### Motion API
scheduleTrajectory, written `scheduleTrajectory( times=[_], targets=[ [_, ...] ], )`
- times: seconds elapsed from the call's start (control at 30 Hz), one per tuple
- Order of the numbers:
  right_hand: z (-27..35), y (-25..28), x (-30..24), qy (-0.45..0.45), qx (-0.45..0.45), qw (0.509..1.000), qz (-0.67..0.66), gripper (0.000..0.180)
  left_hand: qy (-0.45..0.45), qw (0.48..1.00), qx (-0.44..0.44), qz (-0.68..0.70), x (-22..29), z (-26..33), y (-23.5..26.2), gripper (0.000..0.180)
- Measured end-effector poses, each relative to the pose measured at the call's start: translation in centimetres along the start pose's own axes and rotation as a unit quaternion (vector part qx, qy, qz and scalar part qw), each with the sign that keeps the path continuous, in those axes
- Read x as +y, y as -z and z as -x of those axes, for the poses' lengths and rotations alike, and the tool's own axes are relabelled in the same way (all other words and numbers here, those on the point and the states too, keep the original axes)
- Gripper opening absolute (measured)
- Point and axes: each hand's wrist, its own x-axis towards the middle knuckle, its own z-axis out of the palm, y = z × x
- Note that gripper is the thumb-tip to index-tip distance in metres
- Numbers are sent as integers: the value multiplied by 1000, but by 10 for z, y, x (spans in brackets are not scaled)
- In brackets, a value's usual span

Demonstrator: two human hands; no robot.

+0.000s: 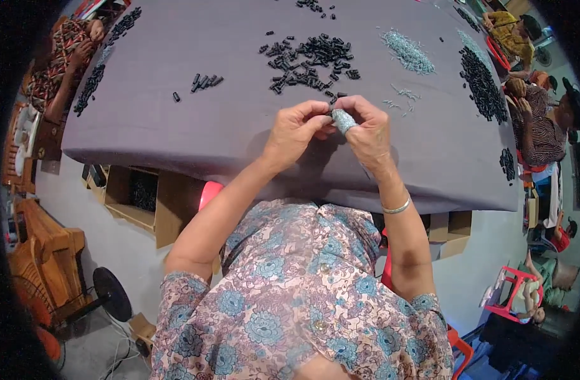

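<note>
Over the near edge of the grey-covered bench (pixel 176 126), both hands meet fingertip to fingertip. Left hand (pixel 296 130) pinches a small black tube piece (pixel 331 112) between thumb and fingers; right hand (pixel 369 130) closed on the same piece from the other side, index finger wrapped in a pale blue finger cover (pixel 343 120). Just beyond the hands: main pile of black tube pieces (pixel 309 60). Right of that, a heap of pale thin pins (pixel 407 52), a few strays nearer. Small black cluster (pixel 204 81) off to the left. Silver bangle (pixel 397 207) on right wrist
</note>
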Motion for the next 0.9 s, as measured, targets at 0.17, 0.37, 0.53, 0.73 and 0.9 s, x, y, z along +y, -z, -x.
scheduleTrajectory(
  times=[0.17,0.37,0.53,0.73,0.9],
  targets=[
    [4,2,-5,133,5,981,142,15,-62,993,30,-91,-6,1,2,15],
    [-5,15,8,-6,99,995,17,11,-57,996,66,-32,2,-6,12,14],
    [-12,25,14,-46,83,994,58,9,-31,992,101,74,9,-12,27,19],
    [-20,29,24,-34,68,988,134,12,-22,995,84,41,7,-13,29,20],
    [-29,28,21,10,32,979,201,17,3,998,65,21,3,-13,28,20]
  ],
)
